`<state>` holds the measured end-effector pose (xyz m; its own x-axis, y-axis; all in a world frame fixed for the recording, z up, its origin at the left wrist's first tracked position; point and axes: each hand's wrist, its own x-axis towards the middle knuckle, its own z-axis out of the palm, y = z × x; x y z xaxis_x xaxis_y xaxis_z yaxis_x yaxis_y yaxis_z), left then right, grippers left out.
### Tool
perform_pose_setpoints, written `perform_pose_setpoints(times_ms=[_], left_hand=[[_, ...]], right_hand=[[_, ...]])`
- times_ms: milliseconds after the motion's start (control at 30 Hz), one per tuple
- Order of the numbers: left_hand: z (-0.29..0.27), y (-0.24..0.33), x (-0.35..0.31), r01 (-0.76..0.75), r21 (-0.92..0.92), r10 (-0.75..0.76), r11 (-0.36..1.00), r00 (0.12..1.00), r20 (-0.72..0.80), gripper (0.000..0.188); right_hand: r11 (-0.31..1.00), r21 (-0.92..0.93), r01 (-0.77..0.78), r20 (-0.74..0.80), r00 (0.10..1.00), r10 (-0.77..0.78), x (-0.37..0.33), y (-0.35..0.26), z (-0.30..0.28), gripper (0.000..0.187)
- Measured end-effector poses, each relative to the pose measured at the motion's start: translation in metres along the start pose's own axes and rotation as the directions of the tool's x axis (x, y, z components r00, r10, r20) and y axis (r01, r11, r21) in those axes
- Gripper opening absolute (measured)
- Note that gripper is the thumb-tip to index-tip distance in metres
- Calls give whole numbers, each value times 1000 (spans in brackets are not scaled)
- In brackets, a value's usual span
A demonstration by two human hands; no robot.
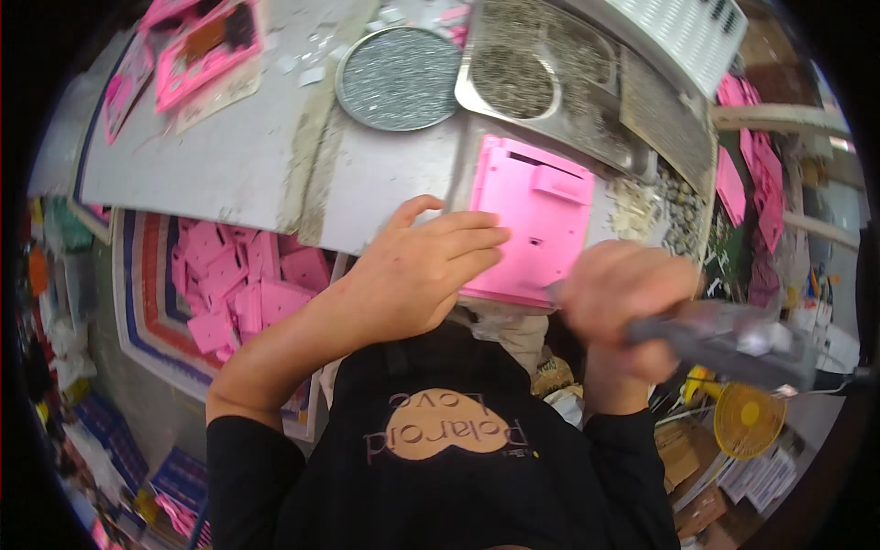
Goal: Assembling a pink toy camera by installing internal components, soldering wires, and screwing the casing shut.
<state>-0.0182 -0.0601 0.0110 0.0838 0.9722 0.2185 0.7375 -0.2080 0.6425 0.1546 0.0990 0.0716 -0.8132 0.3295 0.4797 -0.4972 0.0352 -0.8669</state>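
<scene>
A pink rectangular plastic casing (pixel 518 206) lies on the worktable, with a raised block and a slot at its far end. My left hand (pixel 431 261) rests on its left side, fingers stretched out flat over the edge. Near the casing's near right corner, my right hand (pixel 623 293) is wrapped round a grey electric screwdriver (pixel 733 339). The screwdriver's tip points toward that corner; motion blur hides whether it touches the plastic.
A round metal tray of small screws (pixel 401 78) and a steel tray of small metal parts (pixel 541 69) stand beyond the casing. Small loose parts (pixel 642 211) lie to its right. At lower left, a striped bag (pixel 147 302) holds several pink casings (pixel 243 275). A yellow fan (pixel 749 420) is at lower right.
</scene>
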Motion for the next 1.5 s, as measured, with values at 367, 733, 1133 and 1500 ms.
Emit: perform_pose_setpoints(times_ms=[367, 733, 1133, 1500], left_hand=[[43, 17, 66, -42, 172, 59, 984, 994, -95, 39], [42, 19, 67, -3, 178, 19, 984, 996, -92, 36], [2, -16, 105, -89, 361, 194, 928, 944, -267, 47], [48, -161, -384, 535, -764, -525, 361, -560, -640, 39]], right_hand=[[994, -92, 50, -325, 943, -78, -21, 13, -77, 26], [997, 37, -62, -303, 950, 70, -35, -22, -51, 21], [978, -80, 195, -264, 942, -209, -16, -42, -53, 27], [987, -55, 148, -336, 928, -158, -7, -52, -82, 24]])
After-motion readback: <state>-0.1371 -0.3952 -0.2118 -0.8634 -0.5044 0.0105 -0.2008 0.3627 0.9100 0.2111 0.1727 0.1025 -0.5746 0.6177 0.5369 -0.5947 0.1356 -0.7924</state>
